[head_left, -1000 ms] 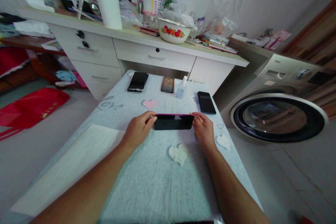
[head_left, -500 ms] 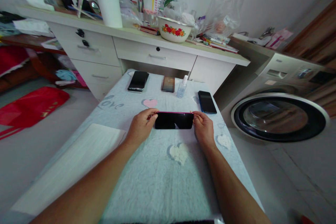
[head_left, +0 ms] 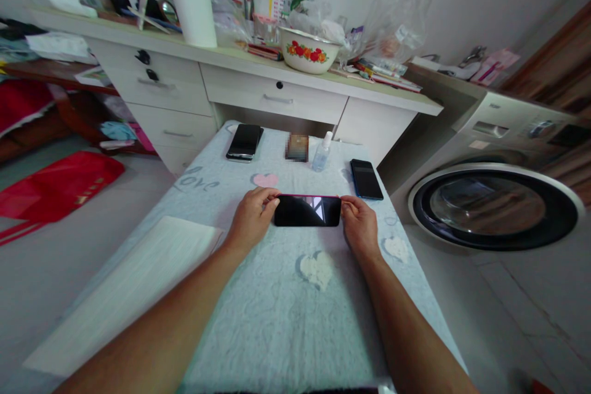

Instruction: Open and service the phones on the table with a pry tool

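Observation:
A smartphone [head_left: 307,212] with a dark screen and a reddish edge is held sideways between my two hands, over the middle of the cloth-covered table [head_left: 277,295]. My left hand [head_left: 253,214] pinches its left end between thumb and fingers. On the opposite end, my right hand [head_left: 359,221] is closed the same way. Bright reflections show on the screen. Beyond my right hand lies another phone [head_left: 366,179] with a blue edge. Farther off stand a small clear spray bottle [head_left: 322,154] and, beside it, a blurred-out rectangular item [head_left: 297,148].
A stack of dark phones [head_left: 245,142] lies at the table's far left corner. A pale sheet [head_left: 133,289] covers part of the left side. Behind is a white desk [head_left: 272,98] bearing a flowered enamel bowl [head_left: 308,52]. To the right stands a washing machine [head_left: 503,129].
The phone in my hands has tilted slightly, and a larger bright reflection now shows on its screen. My grip looks the same; the whole view has shifted a little.

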Demonstrator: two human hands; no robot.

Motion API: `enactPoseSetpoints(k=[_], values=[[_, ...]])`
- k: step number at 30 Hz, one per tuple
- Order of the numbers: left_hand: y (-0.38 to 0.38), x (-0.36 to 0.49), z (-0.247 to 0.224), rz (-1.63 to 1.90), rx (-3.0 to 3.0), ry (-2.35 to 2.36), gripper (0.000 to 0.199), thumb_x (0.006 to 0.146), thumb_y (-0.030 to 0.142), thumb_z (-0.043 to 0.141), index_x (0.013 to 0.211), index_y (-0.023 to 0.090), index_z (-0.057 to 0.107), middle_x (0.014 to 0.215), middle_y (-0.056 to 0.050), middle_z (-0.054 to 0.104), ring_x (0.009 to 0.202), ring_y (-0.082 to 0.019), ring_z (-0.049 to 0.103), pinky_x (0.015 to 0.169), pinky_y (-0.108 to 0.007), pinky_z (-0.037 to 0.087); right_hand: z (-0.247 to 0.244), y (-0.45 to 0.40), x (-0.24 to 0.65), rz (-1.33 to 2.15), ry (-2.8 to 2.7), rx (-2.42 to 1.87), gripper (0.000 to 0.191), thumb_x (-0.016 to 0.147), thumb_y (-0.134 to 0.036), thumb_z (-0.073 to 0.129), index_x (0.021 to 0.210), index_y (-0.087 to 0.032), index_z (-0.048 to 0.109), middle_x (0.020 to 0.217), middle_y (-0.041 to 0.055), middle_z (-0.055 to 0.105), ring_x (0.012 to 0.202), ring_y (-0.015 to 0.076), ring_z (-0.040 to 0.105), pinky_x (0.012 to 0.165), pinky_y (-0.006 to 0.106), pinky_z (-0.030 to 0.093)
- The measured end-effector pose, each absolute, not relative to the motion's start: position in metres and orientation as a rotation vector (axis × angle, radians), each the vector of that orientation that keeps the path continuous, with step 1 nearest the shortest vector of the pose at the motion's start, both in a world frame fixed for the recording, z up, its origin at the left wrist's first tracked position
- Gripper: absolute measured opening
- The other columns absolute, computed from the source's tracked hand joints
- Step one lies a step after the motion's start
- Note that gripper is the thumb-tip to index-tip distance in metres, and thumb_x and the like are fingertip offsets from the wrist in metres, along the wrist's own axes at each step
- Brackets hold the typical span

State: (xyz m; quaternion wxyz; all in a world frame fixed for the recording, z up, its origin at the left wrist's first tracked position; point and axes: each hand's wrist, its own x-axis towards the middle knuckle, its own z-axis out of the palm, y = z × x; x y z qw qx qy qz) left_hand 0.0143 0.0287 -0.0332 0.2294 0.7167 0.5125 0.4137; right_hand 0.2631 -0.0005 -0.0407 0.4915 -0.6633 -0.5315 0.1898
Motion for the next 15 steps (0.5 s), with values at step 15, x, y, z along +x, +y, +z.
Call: enactPoseSetpoints(k=[15], values=[[0.0350, 0.0143, -0.0430, 1.144, 1.951, 1.422, 0.019, 0.084, 0.025, 0.049, 0.094, 0.019, 0.064, 0.089, -0.004, 0.066, 0.086, -0.020, 0.059, 0.080, -0.033, 0.046, -0.0425, -0.0008, 0.2647, 0.452, -1.265, -1.584, 0.026, 0.083, -0.036, 0.053, 0.094, -0.018, 0.069, 0.093, 0.0080, 0.073, 0.089, 0.0233, 0.066, 0.083, 0.035, 0.048]])
